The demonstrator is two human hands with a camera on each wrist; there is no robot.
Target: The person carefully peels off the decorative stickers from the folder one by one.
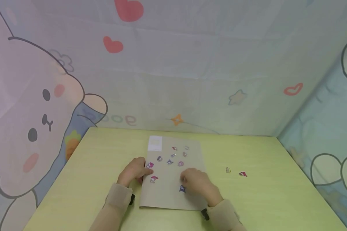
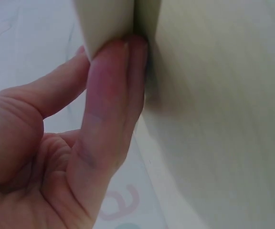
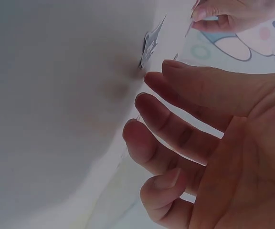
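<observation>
A flat beige paper folder (image 1: 167, 195) lies on the table, with several small cartoon stickers (image 1: 169, 162) scattered over it. My left hand (image 1: 135, 170) grips its left edge. In the left wrist view the thumb is on one side of the folder edge (image 2: 109, 24) and the fingers on the other. My right hand (image 1: 198, 183) is over the folder's right part, just beside a dark-blue cartoon sticker (image 1: 182, 189). In the right wrist view its fingers (image 3: 152, 112) are loosely bent, with nothing seen between them, and that sticker (image 3: 150, 45) lies beyond the fingertips.
Two loose cartoon stickers, a pale one (image 1: 228, 170) and a pink one (image 1: 243, 174), lie on the yellow-green table (image 1: 263, 199) right of the folder. A white label (image 1: 155, 143) marks the folder's far left corner. Behind the table hangs a printed cloth (image 1: 191, 64).
</observation>
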